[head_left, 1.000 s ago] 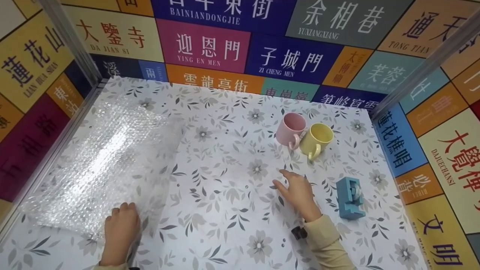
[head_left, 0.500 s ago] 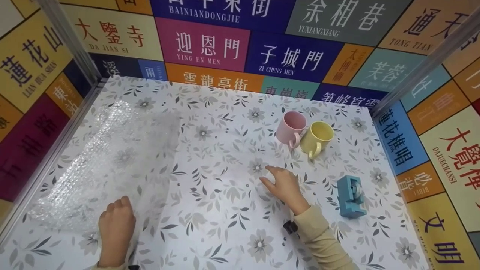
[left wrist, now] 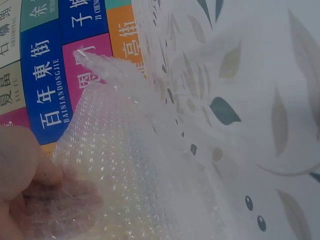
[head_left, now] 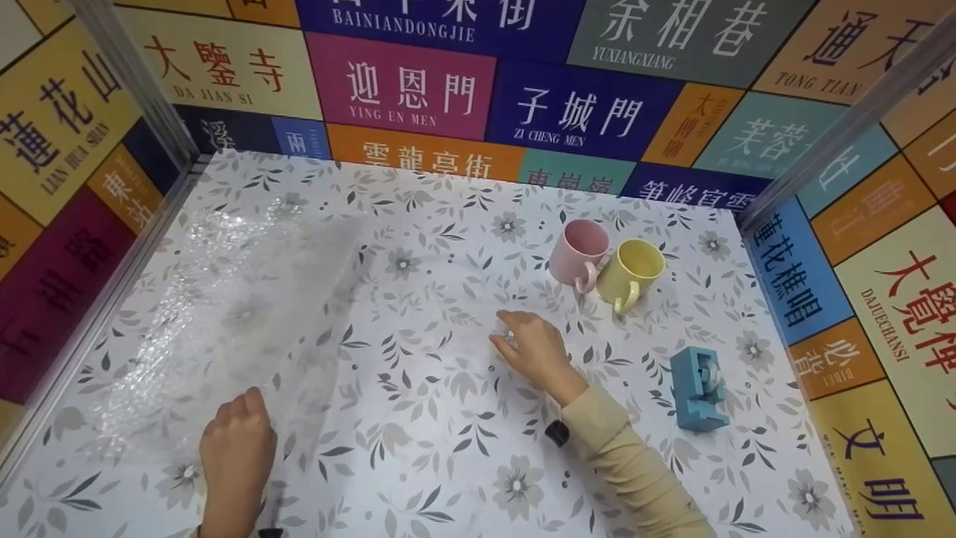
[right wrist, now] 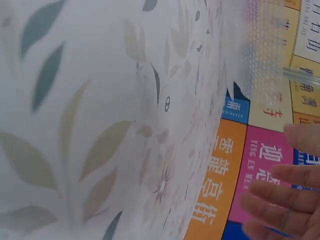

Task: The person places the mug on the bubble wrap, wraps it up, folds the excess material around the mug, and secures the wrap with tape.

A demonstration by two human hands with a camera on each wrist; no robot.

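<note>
A clear sheet of bubble wrap (head_left: 246,299) spreads over the left part of the table in the head view. At its near edge my left hand (head_left: 237,448) pinches it; the left wrist view shows the bubble wrap (left wrist: 107,150) rising off the table between the thumb and fingers (left wrist: 17,165). My right hand (head_left: 534,350) hovers over the middle of the table, fingers extended, holding nothing. Those loose, spread fingers (right wrist: 280,197) also show in the right wrist view. Beyond that hand stand a pink mug (head_left: 571,261) and a yellow mug (head_left: 624,280), side by side and upright.
To the right sits a blue tape dispenser (head_left: 691,392) with a roll in it. Leaf-and-flower patterned cover lies on the table (head_left: 418,441). Colourful panels with printed characters (head_left: 403,86) wall the back and both sides, joined by metal corner posts.
My right hand has moved left, away from the mugs and toward the table's middle. The left hand has stayed near the same spot while the bubble wrap has shifted, its shine changing.
</note>
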